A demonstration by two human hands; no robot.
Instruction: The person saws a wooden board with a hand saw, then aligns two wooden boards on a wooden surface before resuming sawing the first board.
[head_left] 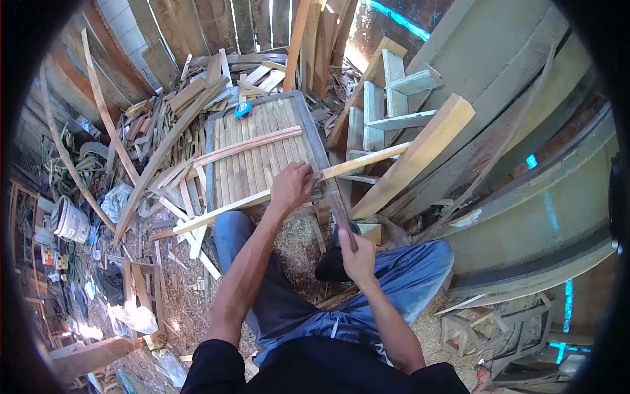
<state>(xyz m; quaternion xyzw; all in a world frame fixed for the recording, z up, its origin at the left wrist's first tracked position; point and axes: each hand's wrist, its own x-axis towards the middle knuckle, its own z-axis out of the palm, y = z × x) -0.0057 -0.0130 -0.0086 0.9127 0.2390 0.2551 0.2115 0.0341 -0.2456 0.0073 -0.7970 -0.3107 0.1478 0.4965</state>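
Note:
A long thin wooden strip [367, 161] lies slantwise across the near side of a slatted wooden panel [252, 172] with a dark frame. My left hand [291, 187] is closed around the strip near its middle, fingers curled over it. My right hand [359, 257] grips the brown handle of a narrow, dark tool [338, 209], whose far end reaches up to the strip beside my left hand. Blur keeps me from telling the tool's exact kind. A second, reddish strip [249, 144] rests on the panel, with a blue tape measure [243, 110] beyond it.
Scrap wood [197, 98] is heaped at the back left. To the right, a thick wooden beam [420, 154] leans beside a pale wooden frame [394, 111]. A white bucket [70, 220] stands far left. Shavings [295, 253] cover the ground between my legs.

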